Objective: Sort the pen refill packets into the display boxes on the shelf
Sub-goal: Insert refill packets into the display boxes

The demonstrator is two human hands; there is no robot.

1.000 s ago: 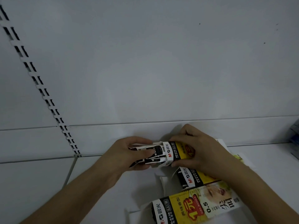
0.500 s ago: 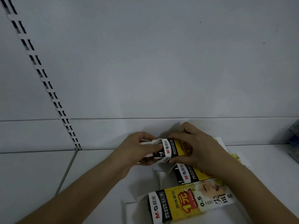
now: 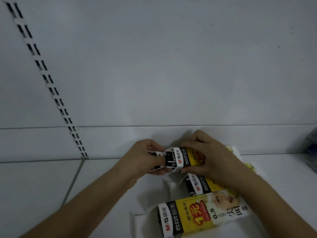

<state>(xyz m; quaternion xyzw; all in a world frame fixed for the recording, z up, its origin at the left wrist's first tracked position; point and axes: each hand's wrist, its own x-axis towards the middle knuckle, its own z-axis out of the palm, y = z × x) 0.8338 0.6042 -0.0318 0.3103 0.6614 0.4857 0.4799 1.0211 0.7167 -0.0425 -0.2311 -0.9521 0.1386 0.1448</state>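
Observation:
A yellow, black and white refill box [image 3: 185, 158] is held above the white shelf [image 3: 103, 194]. My right hand [image 3: 211, 157] grips its yellow body from above. My left hand [image 3: 144, 157] pinches the torn flaps [image 3: 155, 154] at the box's open black end. A second box of the same kind [image 3: 202, 183] lies just below, partly under my right wrist. A third, larger one [image 3: 200, 215] lies nearest me, its open end facing left.
The white back wall carries a slotted upright strip [image 3: 51, 88] running down to the shelf's rear edge. Grey-blue items [image 3: 312, 150] sit at the far right edge. White opened box flaps [image 3: 169, 184] lie flat on the shelf beside the boxes.
My left hand has closed in on the box's open end and folded the flaps inward. The box and my right hand stay in nearly the same place.

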